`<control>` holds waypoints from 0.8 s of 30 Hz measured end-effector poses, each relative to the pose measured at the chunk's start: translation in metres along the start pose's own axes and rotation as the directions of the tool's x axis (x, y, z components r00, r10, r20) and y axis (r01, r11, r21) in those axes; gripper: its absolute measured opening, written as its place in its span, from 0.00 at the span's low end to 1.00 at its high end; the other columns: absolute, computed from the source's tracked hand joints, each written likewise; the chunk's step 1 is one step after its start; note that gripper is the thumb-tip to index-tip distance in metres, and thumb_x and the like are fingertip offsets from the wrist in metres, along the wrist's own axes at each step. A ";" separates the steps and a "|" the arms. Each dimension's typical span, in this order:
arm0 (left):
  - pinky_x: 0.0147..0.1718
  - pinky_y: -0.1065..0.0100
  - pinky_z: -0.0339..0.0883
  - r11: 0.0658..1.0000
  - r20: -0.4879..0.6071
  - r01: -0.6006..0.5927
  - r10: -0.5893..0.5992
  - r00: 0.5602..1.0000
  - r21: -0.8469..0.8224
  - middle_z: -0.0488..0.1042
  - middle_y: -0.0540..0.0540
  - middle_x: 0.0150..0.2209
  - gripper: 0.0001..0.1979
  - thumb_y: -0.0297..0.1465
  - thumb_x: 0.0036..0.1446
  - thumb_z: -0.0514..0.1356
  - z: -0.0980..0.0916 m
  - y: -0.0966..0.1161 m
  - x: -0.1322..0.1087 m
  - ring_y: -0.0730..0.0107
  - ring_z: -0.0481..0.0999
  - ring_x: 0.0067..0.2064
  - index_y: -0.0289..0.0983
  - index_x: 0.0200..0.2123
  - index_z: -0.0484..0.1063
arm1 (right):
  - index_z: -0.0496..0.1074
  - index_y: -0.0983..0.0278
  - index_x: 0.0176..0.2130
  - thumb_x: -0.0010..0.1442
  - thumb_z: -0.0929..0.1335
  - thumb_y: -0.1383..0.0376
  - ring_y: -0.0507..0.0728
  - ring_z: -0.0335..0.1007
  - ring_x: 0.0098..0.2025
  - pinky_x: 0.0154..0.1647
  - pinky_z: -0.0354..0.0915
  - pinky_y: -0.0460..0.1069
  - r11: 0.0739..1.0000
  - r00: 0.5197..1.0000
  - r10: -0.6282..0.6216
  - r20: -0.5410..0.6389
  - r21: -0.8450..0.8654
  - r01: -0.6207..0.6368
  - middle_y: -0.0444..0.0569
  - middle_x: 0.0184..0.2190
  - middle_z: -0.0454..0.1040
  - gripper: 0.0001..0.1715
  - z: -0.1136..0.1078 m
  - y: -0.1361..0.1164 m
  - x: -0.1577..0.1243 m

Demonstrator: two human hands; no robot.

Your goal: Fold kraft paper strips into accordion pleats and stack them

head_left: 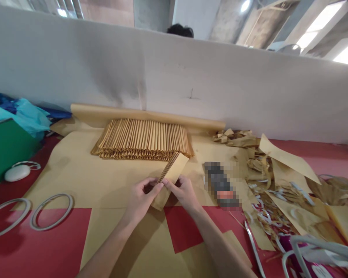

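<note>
A narrow strip of folded brown kraft paper (176, 166), pleated into several layers, is held tilted between my two hands. My left hand (146, 193) pinches its left edge, thumb on top. From the right, my right hand (184, 191) grips the same strip, its thumb close to the left thumb. The fingers beneath the paper are partly hidden. Just beyond the strip's upper end stands a long row of accordion-pleated brown paper (145, 139). A flat sheet of brown paper (78, 166) lies under the hands and the pleated row.
A brown paper roll (150, 117) lies along the white partition (168, 77). Two pale rings (52, 212) and a white rounded object (17, 173) are on the left. Paper scraps (261, 166), a blurred-out dark item (222, 185), a metal blade-like tool (253, 247) and white handles (321, 243) are on the right.
</note>
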State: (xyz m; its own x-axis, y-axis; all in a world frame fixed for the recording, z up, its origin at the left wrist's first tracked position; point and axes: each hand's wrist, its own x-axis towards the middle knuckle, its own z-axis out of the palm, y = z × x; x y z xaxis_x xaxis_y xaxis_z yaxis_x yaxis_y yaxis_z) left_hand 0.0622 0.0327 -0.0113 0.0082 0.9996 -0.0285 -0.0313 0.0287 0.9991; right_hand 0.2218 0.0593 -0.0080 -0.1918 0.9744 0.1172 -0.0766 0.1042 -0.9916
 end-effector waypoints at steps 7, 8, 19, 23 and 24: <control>0.41 0.66 0.73 0.998 -0.007 0.020 -0.020 1.000 -0.055 0.82 0.42 0.40 0.22 0.48 0.58 0.63 -0.001 0.003 -0.001 0.59 0.80 0.43 0.36 0.43 0.80 | 0.81 0.65 0.40 0.54 0.75 0.48 0.62 0.78 0.39 0.42 0.73 0.52 0.999 0.999 0.043 -0.033 0.018 -0.042 0.50 0.35 0.82 0.24 -0.002 0.001 -0.002; 0.42 0.66 0.73 0.997 0.002 0.028 -0.028 1.000 -0.072 0.82 0.42 0.41 0.22 0.49 0.59 0.63 -0.001 0.004 -0.001 0.58 0.80 0.44 0.36 0.43 0.80 | 0.81 0.65 0.40 0.54 0.75 0.48 0.62 0.78 0.38 0.41 0.73 0.52 0.998 0.998 0.055 -0.042 0.035 -0.054 0.50 0.35 0.82 0.25 -0.002 0.001 -0.002; 0.41 0.68 0.73 0.995 0.002 -0.002 0.002 1.000 -0.100 0.80 0.44 0.40 0.20 0.43 0.56 0.67 -0.001 0.000 0.000 0.63 0.79 0.42 0.37 0.46 0.76 | 0.81 0.66 0.42 0.55 0.74 0.46 0.64 0.78 0.44 0.47 0.72 0.55 0.996 0.993 0.071 0.092 0.055 -0.077 0.52 0.38 0.82 0.27 -0.001 -0.007 -0.005; 0.39 0.69 0.73 0.998 0.014 -0.053 0.053 0.998 -0.028 0.80 0.44 0.39 0.18 0.43 0.58 0.65 -0.001 0.002 -0.002 0.64 0.79 0.40 0.36 0.46 0.76 | 0.81 0.66 0.41 0.55 0.74 0.47 0.62 0.78 0.39 0.41 0.73 0.53 0.996 0.996 0.074 0.059 0.050 -0.077 0.51 0.34 0.81 0.26 -0.001 -0.005 -0.006; 0.40 0.68 0.74 0.998 0.017 -0.051 0.052 0.999 -0.024 0.80 0.43 0.40 0.18 0.44 0.59 0.65 -0.001 0.003 -0.002 0.64 0.80 0.41 0.36 0.45 0.77 | 0.81 0.66 0.40 0.55 0.74 0.47 0.62 0.78 0.39 0.40 0.73 0.52 0.996 0.996 0.072 0.056 0.048 -0.075 0.51 0.33 0.81 0.26 -0.001 -0.004 -0.006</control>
State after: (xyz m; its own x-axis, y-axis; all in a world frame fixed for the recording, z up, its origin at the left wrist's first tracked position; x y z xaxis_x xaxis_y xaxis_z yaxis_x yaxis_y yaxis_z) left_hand 0.0613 0.0309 -0.0083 0.0240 0.9994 0.0238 -0.0558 -0.0224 0.9982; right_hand 0.2245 0.0536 -0.0047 -0.2514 0.9667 0.0484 -0.1085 0.0215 -0.9939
